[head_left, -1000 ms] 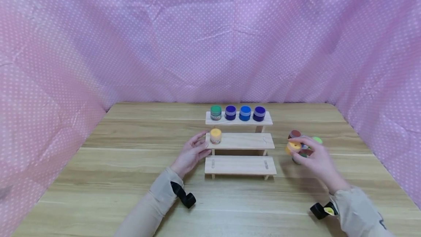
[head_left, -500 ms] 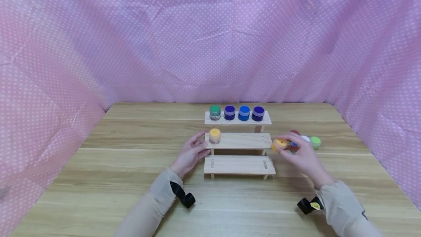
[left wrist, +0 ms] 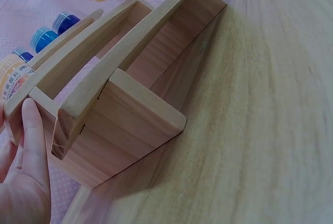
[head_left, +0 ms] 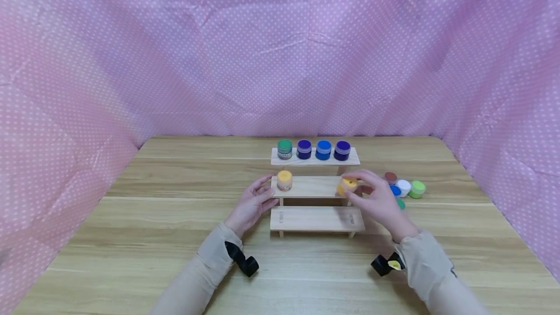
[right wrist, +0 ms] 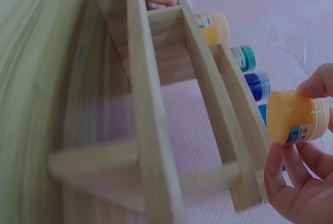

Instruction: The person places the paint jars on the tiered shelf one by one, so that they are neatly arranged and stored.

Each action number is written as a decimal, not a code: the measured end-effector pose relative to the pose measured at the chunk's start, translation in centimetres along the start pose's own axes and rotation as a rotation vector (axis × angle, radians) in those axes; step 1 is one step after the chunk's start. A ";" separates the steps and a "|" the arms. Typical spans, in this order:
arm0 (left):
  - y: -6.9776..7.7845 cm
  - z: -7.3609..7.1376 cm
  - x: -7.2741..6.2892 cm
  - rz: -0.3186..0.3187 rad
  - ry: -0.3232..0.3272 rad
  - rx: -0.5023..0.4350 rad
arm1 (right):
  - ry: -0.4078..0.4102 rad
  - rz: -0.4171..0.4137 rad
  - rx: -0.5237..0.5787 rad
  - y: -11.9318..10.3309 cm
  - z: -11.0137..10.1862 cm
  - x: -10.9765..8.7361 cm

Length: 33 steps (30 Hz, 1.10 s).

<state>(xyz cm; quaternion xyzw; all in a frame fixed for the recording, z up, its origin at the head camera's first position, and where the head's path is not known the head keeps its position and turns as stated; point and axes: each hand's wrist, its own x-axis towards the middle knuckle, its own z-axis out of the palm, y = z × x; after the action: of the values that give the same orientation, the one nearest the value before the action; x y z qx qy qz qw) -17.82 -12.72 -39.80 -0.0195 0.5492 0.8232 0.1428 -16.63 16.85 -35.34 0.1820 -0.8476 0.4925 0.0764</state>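
Note:
My right hand (head_left: 378,201) pinches an orange-yellow paint jar (head_left: 345,187) between thumb and fingers, over the right end of the middle tier of a three-tier wooden stand (head_left: 315,218). In the right wrist view this jar (right wrist: 291,117) is tilted on its side, its clear lid toward the palm. My left hand (head_left: 250,207) holds the left end of the middle tier; in the left wrist view its thumb lies straight against the wood under the board. A second orange-yellow jar (head_left: 284,181) stands at the left of that tier. Green (head_left: 285,149), blue (head_left: 323,150) and purple jars (head_left: 342,150) line the top tier.
Right of the stand, several jars sit close together on the wooden table (head_left: 131,237): brown (head_left: 391,177), white (head_left: 403,188), light green (head_left: 417,189), blue (head_left: 395,191) and green (head_left: 400,203). A pink dotted cloth (head_left: 280,52) hangs around the table's back and sides.
My right hand has carried the orange-yellow paint jar leftward from the group of jars to the stand's middle tier. The left hand has stayed at the stand's left end.

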 end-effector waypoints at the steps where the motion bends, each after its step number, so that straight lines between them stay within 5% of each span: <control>1: 0.0 0.0 0.0 -0.002 -0.002 0.005 | -0.006 0.010 0.006 -0.2 0.2 0.2; 18: -0.1 -0.2 0.3 0.001 -0.010 0.039 | -0.073 0.030 0.084 -1.6 3.8 2.3; 33: -0.2 -0.1 0.3 0.008 0.007 0.047 | -0.099 -0.081 0.031 -2.1 5.7 3.3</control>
<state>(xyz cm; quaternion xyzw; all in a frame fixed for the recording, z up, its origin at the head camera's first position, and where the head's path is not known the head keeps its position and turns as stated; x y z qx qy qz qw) -18.07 -12.70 -40.10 -0.0171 0.5690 0.8105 0.1380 -18.54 10.19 -35.51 0.2417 -0.8347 0.4922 0.0514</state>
